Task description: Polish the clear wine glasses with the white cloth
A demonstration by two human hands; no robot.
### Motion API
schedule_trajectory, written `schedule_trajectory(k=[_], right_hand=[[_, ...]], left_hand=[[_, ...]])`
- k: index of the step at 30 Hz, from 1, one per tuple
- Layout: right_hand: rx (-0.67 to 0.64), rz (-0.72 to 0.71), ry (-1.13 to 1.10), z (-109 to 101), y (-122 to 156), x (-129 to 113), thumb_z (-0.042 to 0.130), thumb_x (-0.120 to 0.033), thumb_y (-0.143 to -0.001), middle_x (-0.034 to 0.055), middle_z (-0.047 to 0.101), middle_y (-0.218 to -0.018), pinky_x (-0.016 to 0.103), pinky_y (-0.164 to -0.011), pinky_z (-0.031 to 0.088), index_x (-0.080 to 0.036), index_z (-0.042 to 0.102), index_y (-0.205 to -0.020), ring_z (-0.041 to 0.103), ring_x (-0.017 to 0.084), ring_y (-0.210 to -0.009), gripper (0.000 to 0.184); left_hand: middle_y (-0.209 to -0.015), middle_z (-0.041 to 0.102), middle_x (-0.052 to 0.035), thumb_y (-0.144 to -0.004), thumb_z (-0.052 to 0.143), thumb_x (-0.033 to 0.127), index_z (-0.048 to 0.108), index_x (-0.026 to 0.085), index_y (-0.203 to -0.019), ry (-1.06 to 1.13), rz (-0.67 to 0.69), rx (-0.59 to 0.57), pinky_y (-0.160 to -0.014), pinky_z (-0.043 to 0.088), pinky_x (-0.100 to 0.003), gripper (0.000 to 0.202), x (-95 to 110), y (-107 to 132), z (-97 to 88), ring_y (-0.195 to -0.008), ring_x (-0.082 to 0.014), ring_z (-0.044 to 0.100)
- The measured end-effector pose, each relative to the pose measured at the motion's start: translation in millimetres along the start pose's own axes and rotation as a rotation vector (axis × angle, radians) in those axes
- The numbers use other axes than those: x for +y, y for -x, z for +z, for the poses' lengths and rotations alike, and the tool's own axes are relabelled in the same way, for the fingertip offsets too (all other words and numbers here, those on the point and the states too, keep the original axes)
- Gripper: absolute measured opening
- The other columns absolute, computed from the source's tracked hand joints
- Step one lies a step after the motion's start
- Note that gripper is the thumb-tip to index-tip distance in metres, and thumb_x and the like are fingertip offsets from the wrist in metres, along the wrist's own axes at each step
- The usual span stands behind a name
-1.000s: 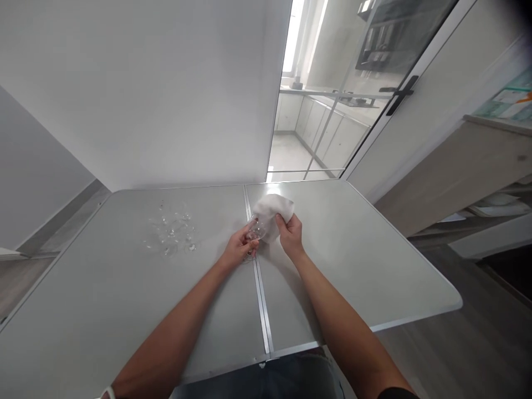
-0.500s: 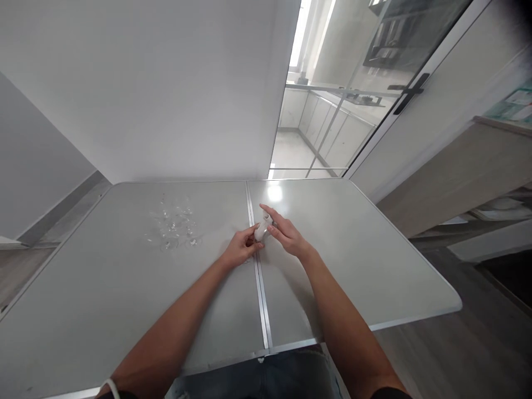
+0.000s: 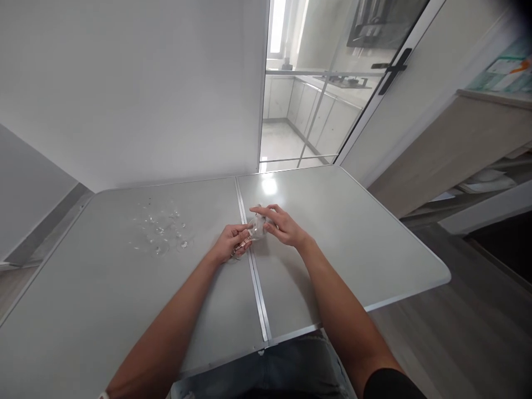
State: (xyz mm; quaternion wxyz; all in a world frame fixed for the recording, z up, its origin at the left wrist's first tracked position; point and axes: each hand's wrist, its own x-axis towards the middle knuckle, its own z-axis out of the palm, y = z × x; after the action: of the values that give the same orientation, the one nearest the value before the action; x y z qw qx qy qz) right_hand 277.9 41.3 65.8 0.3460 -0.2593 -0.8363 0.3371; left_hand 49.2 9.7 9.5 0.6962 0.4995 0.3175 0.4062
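Apparently wiping inside the tilted clear glass (image 3: 253, 234) with white cloth (image 3: 259, 225), over the metal seam (image 3: 258, 293) of the table (image 3: 353, 249). Gripping its lower end with closed fingers of the left hand (image 3: 230, 243); curving the right hand (image 3: 286, 226) about its upper end, pressing how firmly, impossible to tell. Probably best, next, to hold steady below and turn the cloth gently.

1 grey metal-edged table (image 3: 374, 244); on its left, shiny transparent pieces (image 3: 160, 228) (count unclear); above it, 2 bare hands (image 3: 228, 244) (image 3: 285, 226), 1 clear rounded vessel (image 3: 258, 228).
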Motion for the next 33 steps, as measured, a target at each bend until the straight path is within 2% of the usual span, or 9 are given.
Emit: schedule_trajectory(k=[3, 6, 10, 12, 16, 19, 23, 27, 33], right_hand=[[-0.023, 0.068, -0.138, 0.2, 0.4, -5.0, 0.044, -0.052, -0.099, 0.0015, 0.059, -0.077, 0.037, -0.086, 0.045, -0.026, 0.057, -0.139, 0.052, 0.020, -0.076, 0.049], [0.015, 0.143, -0.259, 1.5, 1.3, -9.8, 0.048, -0.055, -0.096, 0.0021, 0.063, -0.086, 0.032, -0.077, 0.046, -0.027, 0.055, -0.141, 0.054, 0.019, -0.076, 0.053], [0.127, 0.118, -0.169, 7.2, 0.5, -9.1, 0.056, -0.055, -0.092, 0.0058, 0.066, -0.111, 0.040, -0.094, 0.046, -0.030, 0.049, -0.145, 0.056, 0.025, -0.097, 0.059], [0.110, 0.060, -0.063, 10.2, -1.1, -6.2, 0.056, -0.052, -0.093, 0.0061, 0.067, -0.105, 0.046, -0.107, 0.037, -0.029, 0.047, -0.147, 0.056, 0.026, -0.101, 0.060], [0.044, 0.035, 0.042, 11.7, -4.3, -2.3, 0.046, -0.047, -0.099, -0.0004, 0.059, -0.073, 0.048, -0.113, 0.030, -0.027, 0.049, -0.147, 0.054, 0.021, -0.078, 0.052], [0.080, 0.123, -0.112, 9.1, -4.8, -4.7, 0.036, -0.051, -0.101, 0.0001, 0.055, -0.074, 0.038, -0.094, 0.043, -0.026, 0.060, -0.137, 0.050, 0.018, -0.071, 0.050], [0.207, 0.252, -0.383, 10.5, -4.1, -9.2, 0.041, -0.056, -0.097, 0.0017, 0.058, -0.083, 0.030, -0.073, 0.045, -0.025, 0.060, -0.135, 0.050, 0.017, -0.072, 0.052], [0.325, 0.214, -0.387, 19.0, -4.0, -6.9, 0.046, -0.052, -0.096, 0.0040, 0.063, -0.100, 0.033, -0.083, 0.047, -0.028, 0.049, -0.145, 0.057, 0.022, -0.090, 0.054], [0.170, 0.117, -0.067, 15.6, -2.9, -0.4, 0.042, -0.046, -0.100, 0.0061, 0.065, -0.111, 0.043, -0.105, 0.038, -0.030, 0.044, -0.150, 0.054, 0.025, -0.108, 0.052]], left_hand=[[-0.057, 0.055, 0.0009, -0.084, 0.070, 0.051, 0.067, 0.008, -0.125, -0.111, 0.117, 0.045, -0.038, 0.029, -0.019, 0.059, 0.1, 1.1, 1.4, -0.037, -0.0050, 0.036], [-0.057, 0.054, 0.0026, -0.081, 0.074, 0.046, 0.067, 0.010, -0.128, -0.249, 0.275, 0.204, -0.045, 0.036, -0.020, 0.059, -0.9, 1.8, 5.9, -0.044, -0.0068, 0.042], [-0.063, 0.057, 0.0038, -0.078, 0.078, 0.032, 0.069, 0.017, -0.126, -0.449, 0.419, 0.345, -0.060, 0.045, -0.023, 0.052, -1.3, 3.2, 11.9, -0.058, -0.0094, 0.048], [-0.062, 0.057, 0.0047, -0.078, 0.077, 0.028, 0.068, 0.019, -0.128, -0.521, 0.450, 0.349, -0.061, 0.045, -0.023, 0.051, -1.4, 4.2, 13.5, -0.057, -0.0090, 0.046], [-0.060, 0.057, 0.0053, -0.076, 0.078, 0.024, 0.070, 0.022, -0.126, -0.568, 0.458, 0.370, -0.060, 0.045, -0.022, 0.051, -0.9, 6.0, 15.7, -0.055, -0.0090, 0.044], [-0.061, 0.059, 0.0038, -0.077, 0.078, 0.026, 0.071, 0.021, -0.125, -0.541, 0.422, 0.369, -0.062, 0.047, -0.023, 0.049, 0.2, 6.0, 16.0, -0.056, -0.0099, 0.049], [-0.063, 0.059, 0.0023, -0.079, 0.076, 0.031, 0.069, 0.018, -0.128, -0.473, 0.376, 0.355, -0.061, 0.047, -0.024, 0.051, -2.1, 3.1, 11.9, -0.057, -0.0103, 0.052], [-0.066, 0.058, 0.0023, -0.082, 0.074, 0.038, 0.065, 0.016, -0.133, -0.418, 0.383, 0.372, -0.059, 0.047, -0.023, 0.056, -7.3, 0.7, 8.4, -0.058, -0.0095, 0.049], [-0.063, 0.055, 0.0038, -0.082, 0.074, 0.033, 0.067, 0.019, -0.131, -0.558, 0.440, 0.391, -0.059, 0.046, -0.022, 0.052, -7.5, 2.1, 13.4, -0.055, -0.0085, 0.045]])
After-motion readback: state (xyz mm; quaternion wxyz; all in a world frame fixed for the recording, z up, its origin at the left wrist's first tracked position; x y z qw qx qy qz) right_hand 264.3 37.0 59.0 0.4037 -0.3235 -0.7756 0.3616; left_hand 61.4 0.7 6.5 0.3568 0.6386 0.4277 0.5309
